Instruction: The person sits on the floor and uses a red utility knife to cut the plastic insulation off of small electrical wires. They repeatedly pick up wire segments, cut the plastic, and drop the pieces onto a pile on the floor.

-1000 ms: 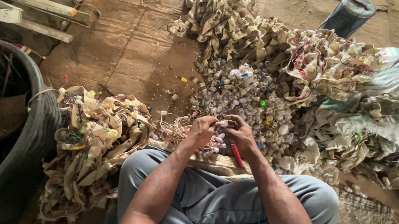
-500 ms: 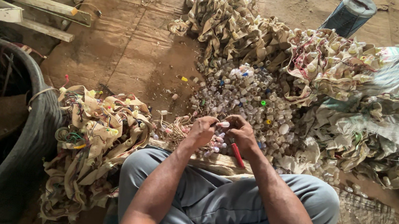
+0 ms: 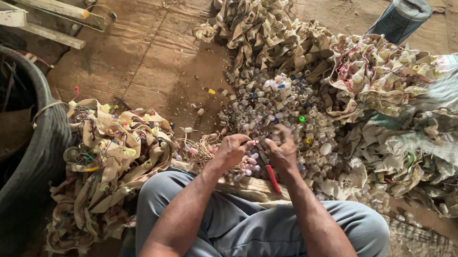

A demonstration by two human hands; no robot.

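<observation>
My left hand [image 3: 231, 149] is closed in a fist on a small wired piece just above a tangle of thin wires [image 3: 201, 147]. My right hand [image 3: 283, 151] is close beside it, blurred, with its fingers stretched toward the heap of small pale plastic caps [image 3: 283, 109]. A red-handled cutting tool [image 3: 271, 177] sticks out under the right hand, its dark blade between the two hands. Both hands hover over a wooden board [image 3: 251, 187] lying across my grey-trousered knees [image 3: 240, 233].
A pile of beige strips with coloured wires [image 3: 108, 155] lies at the left, and bigger piles [image 3: 264, 23] and torn white sacks [image 3: 448, 125] at the back and right. A black tub [image 3: 34, 169] stands at the far left, a dark cylinder [image 3: 400, 16] at the back.
A small white cap held between the two hands is gone from view. My right hand's fingers have swung forward toward the cap heap; the left hand has stayed put.
</observation>
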